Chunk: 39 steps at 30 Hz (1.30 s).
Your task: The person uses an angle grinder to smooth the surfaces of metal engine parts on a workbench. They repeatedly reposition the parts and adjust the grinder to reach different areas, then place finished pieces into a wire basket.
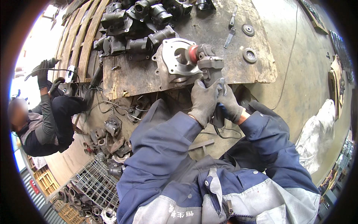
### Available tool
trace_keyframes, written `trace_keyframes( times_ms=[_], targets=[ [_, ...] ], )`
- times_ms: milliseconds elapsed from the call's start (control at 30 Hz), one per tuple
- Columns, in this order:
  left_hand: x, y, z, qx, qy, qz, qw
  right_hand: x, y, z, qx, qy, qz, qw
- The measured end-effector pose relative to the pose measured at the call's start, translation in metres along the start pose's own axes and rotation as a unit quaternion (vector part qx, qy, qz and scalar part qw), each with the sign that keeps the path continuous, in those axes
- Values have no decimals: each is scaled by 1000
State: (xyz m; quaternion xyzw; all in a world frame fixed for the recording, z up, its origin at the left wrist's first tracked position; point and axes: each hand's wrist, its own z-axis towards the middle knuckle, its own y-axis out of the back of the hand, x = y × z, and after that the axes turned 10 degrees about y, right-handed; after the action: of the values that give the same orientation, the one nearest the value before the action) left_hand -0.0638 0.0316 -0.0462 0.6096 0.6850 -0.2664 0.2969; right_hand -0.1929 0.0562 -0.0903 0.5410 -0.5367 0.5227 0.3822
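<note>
A: Quick one. Landmark?
B: The silver casting [169,59]. Sits at the near edge of the worn wooden board [257,74], holed flange showing.

A: Hands?
B: Left hand [206,100] and right hand [231,104], grey gloves, near side of the casting and a bit right. Fingers of both are wrapped round the grey power tool [211,69]. Hands overlap, so which right fingers sit where, can't tell.

A: Tool position?
B: Right of the casting, red head [192,54] over its right part. Pressed on or just clear? Can't tell.

A: How far along?
B: Mid-work, I'd judge: casting set down, tool brought to it. Flange face looks bright, but how much is done or left on it doesn't show. Dark castings [160,15] heaped beyond and left of it look unworked, my guess. Two round discs, one [250,55] nearer, lie to its right, loose; use unclear.

A: Hidden stuff?
B: Tool's switch, under the gloves. Casting's underside, and part of its flange behind the red head. The black cord [223,137], below the casting, gets lost around the legs. Co-worker [48,119], well left of the casting: the dark thing in the raised glove is hard to make out. Mesh cage [100,179], down-left of the casting: partly behind the sleeve, contents a jumble.
</note>
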Motion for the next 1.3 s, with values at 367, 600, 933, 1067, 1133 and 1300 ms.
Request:
trace_keyframes(
  times_ms=[367, 600, 933, 1067, 1133, 1300],
  targets=[
    [-12, 6, 8, 46, -25, -96, 994, 44, -14, 19, -24, -69, 79, 994],
    [-36, 6, 11, 124, 4, -225, 966, 83, -11, 42, 32, -78, -4, 996],
    [-51, 6, 15, 101, -12, -274, 956, 124, -21, 59, 101, -3, -123, 987],
    [-46, 9, 16, 74, -19, -276, 958, 125, -25, 64, 72, -107, -53, 990],
    [-41, 12, 17, 53, -38, -249, 966, 124, -24, 66, 87, -102, -95, 986],
    [-35, 8, 18, 28, -49, -229, 972, 120, -21, 63, 109, -64, -8, 992]
  ],
)
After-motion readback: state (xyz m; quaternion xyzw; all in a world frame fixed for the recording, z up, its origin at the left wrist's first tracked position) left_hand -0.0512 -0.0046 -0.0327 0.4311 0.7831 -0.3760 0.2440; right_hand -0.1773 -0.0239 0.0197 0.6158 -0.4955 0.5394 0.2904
